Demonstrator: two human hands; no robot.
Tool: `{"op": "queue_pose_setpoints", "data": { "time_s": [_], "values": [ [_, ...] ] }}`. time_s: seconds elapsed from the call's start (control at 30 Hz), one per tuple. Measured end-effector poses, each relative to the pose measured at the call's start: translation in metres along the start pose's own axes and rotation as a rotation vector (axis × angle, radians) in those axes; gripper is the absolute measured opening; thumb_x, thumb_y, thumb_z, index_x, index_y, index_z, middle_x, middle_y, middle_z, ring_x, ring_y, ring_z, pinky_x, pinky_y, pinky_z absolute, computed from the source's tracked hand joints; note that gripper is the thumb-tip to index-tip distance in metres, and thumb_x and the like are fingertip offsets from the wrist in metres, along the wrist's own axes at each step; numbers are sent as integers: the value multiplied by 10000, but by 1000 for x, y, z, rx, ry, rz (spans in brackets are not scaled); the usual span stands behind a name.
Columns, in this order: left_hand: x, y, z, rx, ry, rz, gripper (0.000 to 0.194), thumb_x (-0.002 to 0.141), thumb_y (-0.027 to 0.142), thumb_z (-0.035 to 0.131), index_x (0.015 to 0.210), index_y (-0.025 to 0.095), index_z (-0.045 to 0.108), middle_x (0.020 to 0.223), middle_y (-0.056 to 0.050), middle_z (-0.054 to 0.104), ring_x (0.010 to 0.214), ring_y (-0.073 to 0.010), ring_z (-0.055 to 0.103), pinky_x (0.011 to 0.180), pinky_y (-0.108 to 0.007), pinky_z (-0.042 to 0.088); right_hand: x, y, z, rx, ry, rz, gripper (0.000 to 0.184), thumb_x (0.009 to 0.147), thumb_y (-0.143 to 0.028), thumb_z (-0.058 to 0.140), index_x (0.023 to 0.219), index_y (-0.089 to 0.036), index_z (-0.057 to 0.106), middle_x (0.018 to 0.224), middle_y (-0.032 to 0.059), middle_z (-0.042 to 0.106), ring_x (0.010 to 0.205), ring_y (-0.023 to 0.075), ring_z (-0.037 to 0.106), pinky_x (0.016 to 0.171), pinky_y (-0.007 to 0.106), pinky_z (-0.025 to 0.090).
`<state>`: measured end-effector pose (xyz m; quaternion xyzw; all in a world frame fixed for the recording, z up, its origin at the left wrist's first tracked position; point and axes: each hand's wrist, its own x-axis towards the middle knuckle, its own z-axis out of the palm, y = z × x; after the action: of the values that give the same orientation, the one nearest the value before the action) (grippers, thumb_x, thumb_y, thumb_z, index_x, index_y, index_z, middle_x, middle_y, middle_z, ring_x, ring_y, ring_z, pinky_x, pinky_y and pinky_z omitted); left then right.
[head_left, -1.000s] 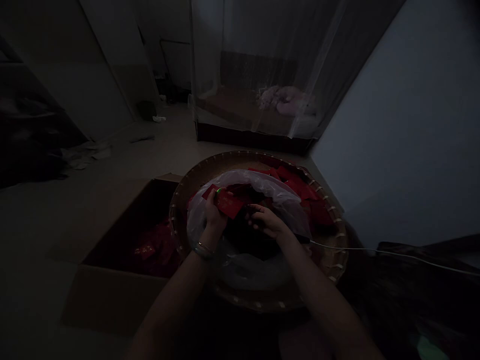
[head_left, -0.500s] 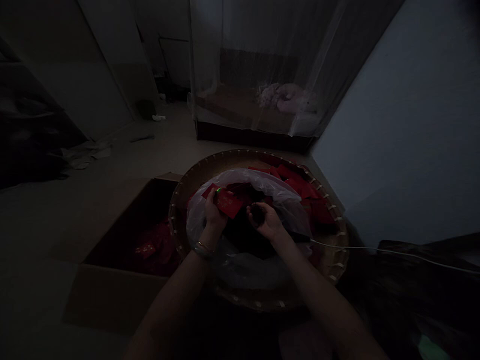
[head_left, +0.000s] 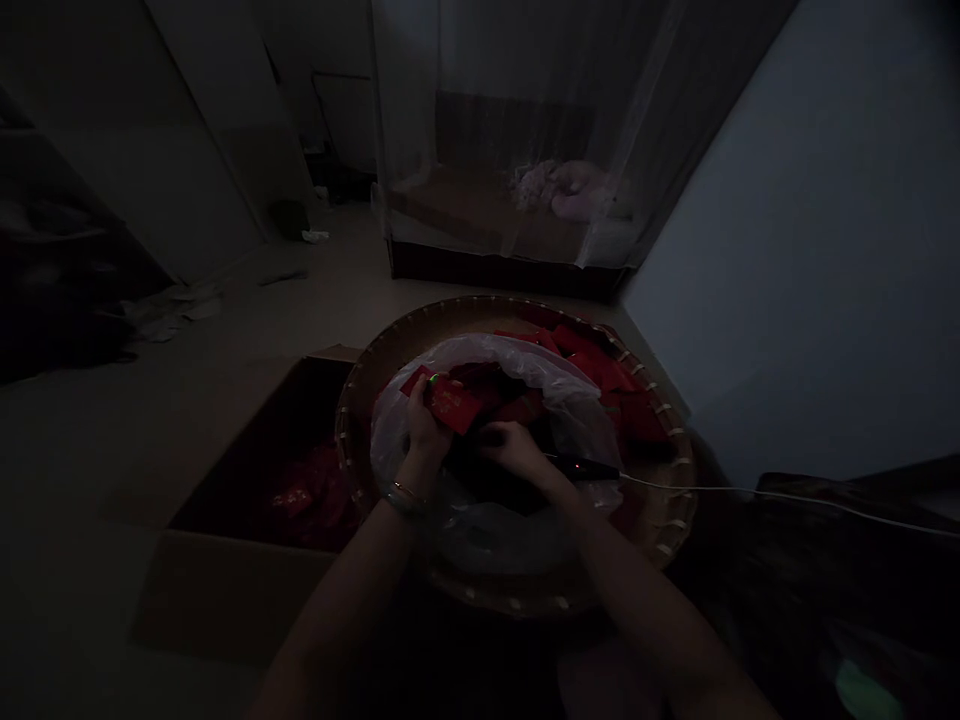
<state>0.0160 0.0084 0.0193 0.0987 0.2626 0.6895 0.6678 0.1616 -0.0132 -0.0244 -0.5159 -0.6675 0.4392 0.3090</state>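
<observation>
In the head view my left hand is closed on a red envelope with gold print, tilted over the opening of a clear plastic bag. A small green light shows at its finger. My right hand is turned down over the dark inside of the bag, fingers curled together. What it grips, if anything, is lost in shadow. Beside that wrist lies a black handheld device with a red light and a white cable. The bag sits in a round woven bamboo tray.
Several red envelopes lie at the tray's right side. A cardboard box with red envelopes in it stands at left. A netted bed is behind, a pale wall at right. The room is very dark.
My right hand has turned over from palm up, where something dark showed in it, and lowered into the bag. The black device's red light now shows. My left hand keeps the envelope nearly still.
</observation>
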Motion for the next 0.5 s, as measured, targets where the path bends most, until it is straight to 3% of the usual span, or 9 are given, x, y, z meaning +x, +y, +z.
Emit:
{"op": "queue_pose_setpoints", "data": {
  "time_s": [0.1, 0.23, 0.37, 0.5],
  "values": [
    [0, 0, 0, 37, 18, 18, 231, 840, 315, 481, 736, 179, 637, 645, -34, 655, 603, -157, 613, 688, -293, 507, -3, 5, 11, -246, -80, -142, 283, 621, -66, 627, 880, -164, 687, 890, 56, 711, 815, 192, 637, 735, 277, 455],
    [-1, -1, 2, 50, 28, 28, 223, 842, 316, 477, 743, 197, 638, 652, -23, 653, 626, -163, 614, 710, -296, 501, -2, 9, 18, -336, -69, -163, 180, 647, -63, 583, 748, -164, 693, 781, 60, 704, 718, 178, 620, 659, 261, 431],
    [-1, 0, 1, 42, 12, 12, 228, 843, 325, 467, 744, 206, 635, 654, -21, 654, 650, -169, 615, 727, -297, 492, 1, 3, 11, -69, 55, -109, 125, 608, -88, 617, 642, -193, 676, 659, 26, 668, 631, 163, 583, 599, 264, 414],
    [0, 0, 1, 62, 17, 11, 247, 847, 337, 459, 742, 199, 634, 653, -33, 655, 661, -176, 622, 711, -297, 493, 1, -11, -3, 433, 54, 172, 95, 599, -223, 671, 676, -175, 643, 492, -40, 529, 439, 86, 426, 411, 200, 284]
  ]
}}
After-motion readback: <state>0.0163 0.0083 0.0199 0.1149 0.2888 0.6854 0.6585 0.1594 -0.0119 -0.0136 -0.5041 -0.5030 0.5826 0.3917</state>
